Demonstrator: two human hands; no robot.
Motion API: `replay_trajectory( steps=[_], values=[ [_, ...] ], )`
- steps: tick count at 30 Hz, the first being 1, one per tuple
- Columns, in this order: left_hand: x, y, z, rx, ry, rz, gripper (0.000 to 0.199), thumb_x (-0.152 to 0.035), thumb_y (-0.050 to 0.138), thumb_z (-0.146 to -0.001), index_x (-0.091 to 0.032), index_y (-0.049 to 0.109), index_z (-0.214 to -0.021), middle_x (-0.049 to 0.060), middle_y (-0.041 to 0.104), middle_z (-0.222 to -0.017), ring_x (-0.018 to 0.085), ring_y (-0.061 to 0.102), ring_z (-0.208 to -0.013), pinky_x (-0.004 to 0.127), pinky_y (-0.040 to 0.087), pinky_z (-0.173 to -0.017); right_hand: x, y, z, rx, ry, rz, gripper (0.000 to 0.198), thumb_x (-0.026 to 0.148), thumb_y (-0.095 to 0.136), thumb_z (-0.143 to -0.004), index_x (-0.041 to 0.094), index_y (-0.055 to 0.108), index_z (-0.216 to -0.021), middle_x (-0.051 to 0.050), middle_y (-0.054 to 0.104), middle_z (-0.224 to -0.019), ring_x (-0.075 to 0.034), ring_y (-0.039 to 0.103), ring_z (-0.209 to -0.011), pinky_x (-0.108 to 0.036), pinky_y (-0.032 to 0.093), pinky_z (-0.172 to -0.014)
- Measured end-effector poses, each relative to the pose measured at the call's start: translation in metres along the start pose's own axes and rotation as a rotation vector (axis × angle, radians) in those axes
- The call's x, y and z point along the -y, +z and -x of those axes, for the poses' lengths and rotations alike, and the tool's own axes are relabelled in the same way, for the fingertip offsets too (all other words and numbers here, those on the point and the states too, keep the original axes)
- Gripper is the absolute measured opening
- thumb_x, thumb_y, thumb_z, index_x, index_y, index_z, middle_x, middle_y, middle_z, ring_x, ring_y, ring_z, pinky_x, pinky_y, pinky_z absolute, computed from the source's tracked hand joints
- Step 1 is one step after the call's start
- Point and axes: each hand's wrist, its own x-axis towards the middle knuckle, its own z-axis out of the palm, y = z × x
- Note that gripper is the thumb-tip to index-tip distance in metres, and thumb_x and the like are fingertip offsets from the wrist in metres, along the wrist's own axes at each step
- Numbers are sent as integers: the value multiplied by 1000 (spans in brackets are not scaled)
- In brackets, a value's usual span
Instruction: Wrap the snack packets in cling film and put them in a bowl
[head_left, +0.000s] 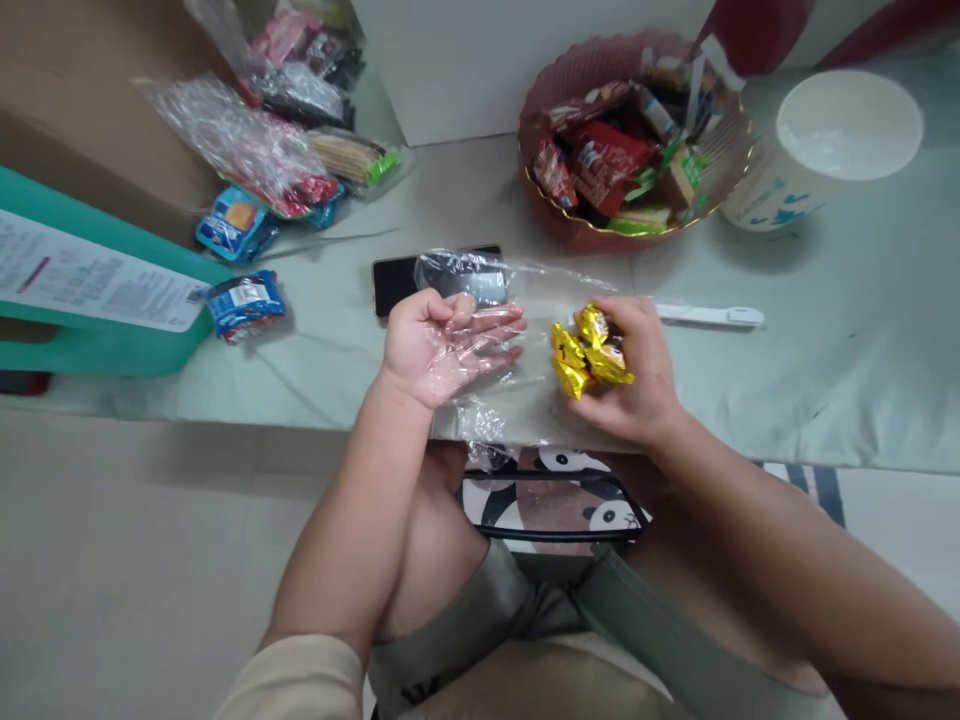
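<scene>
My right hand (pixel 641 370) is closed around several small candies in shiny gold wrappers (pixel 589 355), held just above the table edge. My left hand (pixel 450 345) is turned palm up, its fingers stretched out and apart. A clear plastic bag (pixel 536 400) lies over and around those fingers, which seem to be inside it; the bag's lower end hangs past the table edge. Behind the left hand a black phone (pixel 397 285) lies on the cloth, partly covered by the bag.
A pink bowl (pixel 555 225) of wrapped snacks stands at the back, beside a white paper cup (pixel 817 150). A white stick-like object (pixel 712 316) lies right of my right hand. Blue snack packets (pixel 247 303), bagged snacks (pixel 247 150) and a green-handled box (pixel 112 275) sit left.
</scene>
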Motion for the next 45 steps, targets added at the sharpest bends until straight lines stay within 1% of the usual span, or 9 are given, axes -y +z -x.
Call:
replay_trajectory(
  steps=[6,12,17,22,25,30,36,40,45],
  values=[
    [-3,2,1,-91,20,23,15,-20,48,-63,-18,45,-49,14,79,-86,26,77,-82,43,63,-76,2,-5,-3,-48,411,-300,44,33,80,-75,28,57,-113,-4,65,-107,-24,65,-92,-43,56,-81],
    [-4,6,1,-178,46,48,14,-18,49,-60,-18,43,-48,16,77,-85,26,75,-78,42,64,-69,3,-14,-13,-241,730,-800,53,40,88,-68,30,57,-110,0,72,-103,-20,71,-94,-36,61,-81],
    [-1,9,1,-214,91,33,12,-18,50,-60,-19,45,-49,13,75,-85,27,74,-83,42,63,-69,3,-27,-19,-319,840,-893,57,47,90,-59,32,61,-106,0,70,-101,-22,71,-92,-39,62,-78],
    [6,9,3,-94,89,-48,10,-16,53,-59,-16,53,-49,13,76,-113,27,72,-100,46,64,-85,2,-20,-17,-38,941,-804,45,44,88,-66,26,66,-101,-3,71,-99,-23,70,-91,-39,60,-83],
    [11,10,1,8,86,-49,6,-16,55,-56,-15,57,-50,12,72,-131,32,71,-108,53,61,-95,1,-13,-22,169,965,-734,43,45,86,-70,22,67,-100,-3,69,-88,-19,64,-77,-34,55,-70],
    [17,14,-1,180,156,-75,7,-17,55,-50,-16,51,-44,12,72,-133,38,65,-126,58,51,-110,9,-11,-32,370,917,-883,40,42,88,-67,19,65,-90,-1,65,-75,-16,60,-67,-31,52,-63],
    [14,16,3,314,157,5,34,-22,59,-49,-16,28,-39,10,74,-128,49,53,-139,70,37,-117,13,-16,-26,189,1021,-1205,55,47,92,-59,25,67,-102,-2,73,-88,-21,71,-75,-35,61,-68],
    [8,15,7,297,171,86,40,-25,61,-51,-16,24,-40,7,76,-124,50,53,-138,72,43,-109,3,-33,-26,-99,918,-1221,53,55,90,-59,30,70,-102,-3,75,-111,-26,74,-102,-44,64,-85],
    [3,13,7,287,163,102,48,-25,59,-50,-14,13,-40,8,76,-122,51,56,-134,69,50,-100,-7,-65,-26,-263,802,-1125,48,66,82,-63,37,72,-100,1,73,-120,-26,72,-108,-50,63,-89]
  ],
)
